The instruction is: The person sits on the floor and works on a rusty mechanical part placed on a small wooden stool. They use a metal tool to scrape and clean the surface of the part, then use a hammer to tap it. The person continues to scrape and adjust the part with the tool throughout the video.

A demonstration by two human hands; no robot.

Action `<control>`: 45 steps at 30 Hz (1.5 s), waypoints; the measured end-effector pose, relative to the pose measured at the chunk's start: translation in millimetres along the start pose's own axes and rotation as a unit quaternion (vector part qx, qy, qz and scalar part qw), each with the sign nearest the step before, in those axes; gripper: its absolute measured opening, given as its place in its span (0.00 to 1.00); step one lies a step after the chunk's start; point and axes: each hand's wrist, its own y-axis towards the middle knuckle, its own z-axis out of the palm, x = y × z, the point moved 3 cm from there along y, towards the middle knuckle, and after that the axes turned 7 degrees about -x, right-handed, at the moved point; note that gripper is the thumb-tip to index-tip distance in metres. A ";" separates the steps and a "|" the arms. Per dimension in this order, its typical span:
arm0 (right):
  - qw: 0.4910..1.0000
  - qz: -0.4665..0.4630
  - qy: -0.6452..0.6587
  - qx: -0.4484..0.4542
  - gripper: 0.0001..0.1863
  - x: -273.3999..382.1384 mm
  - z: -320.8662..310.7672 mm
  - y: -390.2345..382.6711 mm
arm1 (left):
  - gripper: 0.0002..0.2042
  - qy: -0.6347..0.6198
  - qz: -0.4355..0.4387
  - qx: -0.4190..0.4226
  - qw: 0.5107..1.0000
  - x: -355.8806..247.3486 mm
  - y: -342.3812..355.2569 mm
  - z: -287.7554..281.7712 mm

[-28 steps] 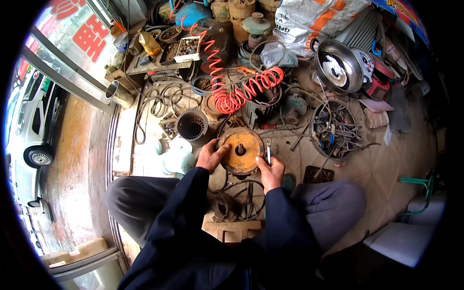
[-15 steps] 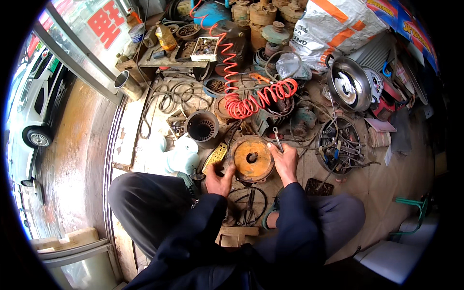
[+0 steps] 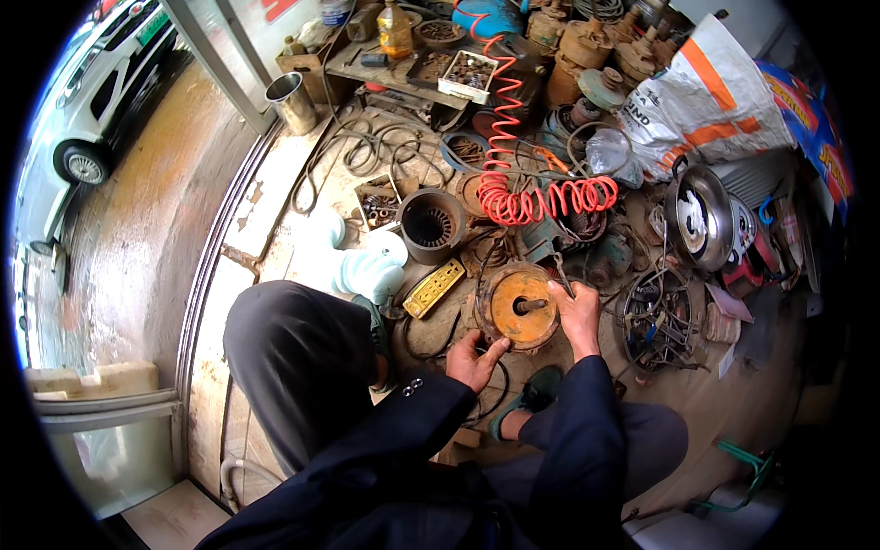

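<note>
A round, orange-painted metal motor part (image 3: 511, 316) with a short shaft (image 3: 530, 305) sticking out of its centre is tilted in front of me, between my knees. My left hand (image 3: 475, 363) grips its lower left rim, thumb on the edge and fingers curled behind. At the right rim, my right hand (image 3: 577, 319) is closed round a small wrench (image 3: 562, 271), whose end pokes out above the thumb; the hand also rests against the part. The fingers under the rim are hidden.
A yellow power strip (image 3: 434, 289) and a hollow motor stator (image 3: 431, 225) lie to the left. Red coiled hose (image 3: 550, 202) hangs beyond. At right stand a tub of tools (image 3: 655, 316) and a steel pan (image 3: 698, 218). Cables (image 3: 362, 151) cross the floor.
The view has shifted. The orange part has tilted, showing more of its shaft. My left hand has gone from beside its left rim to gripping the lower rim; the right keeps the wrench.
</note>
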 end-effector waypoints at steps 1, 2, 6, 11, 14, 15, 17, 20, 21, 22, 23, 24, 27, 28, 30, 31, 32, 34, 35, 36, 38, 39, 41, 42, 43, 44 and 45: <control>1.000 -0.014 0.021 -0.010 0.26 0.2 2.3 -0.6 | 0.15 0.000 0.008 -0.004 1.000 1.4 1.5 0.0; 0.999 -0.029 0.039 -0.021 0.28 0.8 3.9 -1.8 | 0.15 -0.004 0.015 -0.007 1.000 4.6 3.2 0.7; 0.998 -0.034 0.056 -0.023 0.28 1.0 6.2 -2.6 | 0.13 -0.023 -0.006 -0.003 1.000 4.1 5.8 -1.7; 0.993 -0.025 0.052 -0.103 0.20 -13.5 3.1 -19.7 | 0.18 -0.101 0.031 -0.082 0.991 -10.9 13.4 -15.5; 0.944 0.171 0.211 -0.189 0.20 -44.3 0.0 -58.2 | 0.18 0.018 0.068 -0.177 0.982 -45.3 46.3 -56.1; 0.923 0.217 0.254 -0.192 0.19 -42.6 0.5 -79.3 | 0.17 0.070 0.109 -0.192 0.973 -49.0 62.7 -58.0; 0.893 0.263 0.312 -0.190 0.19 -40.9 2.6 -121.7 | 0.18 0.171 0.196 -0.112 0.959 -91.5 85.0 -48.6; 0.883 0.304 0.339 -0.117 0.17 -53.5 21.5 -163.7 | 0.27 0.279 0.349 0.074 0.892 -135.3 97.3 -14.2; 0.878 0.318 0.340 -0.107 0.17 -46.9 25.0 -167.3 | 0.28 0.311 0.382 0.131 0.860 -141.0 99.0 -3.6; 0.871 0.335 0.344 -0.107 0.17 -41.1 24.1 -166.1 | 0.28 0.330 0.379 0.157 0.850 -138.4 100.5 6.1; 0.861 0.354 0.351 -0.104 0.16 -35.7 27.0 -162.1 | 0.28 0.355 0.373 0.181 0.837 -128.0 105.6 14.6; 0.851 0.370 0.358 -0.102 0.16 -27.8 27.6 -157.0 | 0.27 0.378 0.370 0.205 0.824 -121.2 110.3 22.0; 0.846 0.357 0.388 -0.078 0.15 -10.7 36.2 -143.1 | 0.26 0.311 0.315 0.268 0.856 -104.4 129.5 21.5; 0.838 0.356 0.406 -0.076 0.14 -8.1 38.5 -139.4 | 0.23 0.297 0.317 0.253 0.864 -102.1 129.0 21.8; 0.828 0.345 0.432 -0.090 0.13 -16.3 41.5 -134.3 | 0.21 0.295 0.283 0.236 0.882 -104.8 125.4 27.2; 0.823 0.339 0.446 -0.096 0.13 -19.6 42.5 -133.0 | 0.20 0.295 0.265 0.225 0.890 -104.4 123.8 29.2; 0.827 0.339 0.439 -0.095 0.13 -17.5 39.8 -133.1 | 0.18 0.293 0.268 0.216 0.892 -104.4 121.6 29.9; 0.828 0.332 0.442 -0.094 0.14 -19.2 38.2 -127.2 | 0.17 0.300 0.248 0.195 0.900 -105.2 121.8 28.4; 0.828 0.331 0.443 -0.090 0.15 -21.5 38.5 -125.4 | 0.17 0.305 0.235 0.182 0.905 -103.3 119.5 23.9; 0.835 0.326 0.435 -0.088 0.15 -26.9 32.7 -120.0 | 0.17 0.274 0.244 0.158 0.917 -99.3 116.2 23.1; 0.845 0.317 0.425 -0.074 0.14 -36.0 24.4 -100.2 | 0.17 0.285 0.218 0.090 0.929 -89.5 106.7 13.4; 0.851 0.310 0.416 -0.074 0.14 -37.5 16.0 -90.7 | 0.17 0.284 0.207 0.062 0.934 -86.3 98.4 12.4; 0.868 0.295 0.396 -0.057 0.17 -33.7 2.3 -69.7 | 0.17 0.285 0.214 0.009 0.934 -78.0 80.9 9.6; 0.894 0.265 0.359 -0.047 0.16 -34.6 -3.2 -60.0 | 0.18 0.288 0.203 0.011 0.936 -75.0 73.0 6.1; 0.897 0.260 0.352 -0.058 0.15 -37.7 -7.5 -55.9 | 0.18 0.290 0.192 0.013 0.938 -73.6 67.9 2.8; 0.900 0.256 0.348 -0.065 0.14 -39.4 -7.5 -54.6 | 0.16 0.280 0.161 0.022 0.946 -74.1 67.7 -2.1; 0.903 0.251 0.341 -0.075 0.14 -35.7 -12.9 -56.7 | 0.15 0.267 0.129 0.033 0.954 -74.5 67.3 -5.0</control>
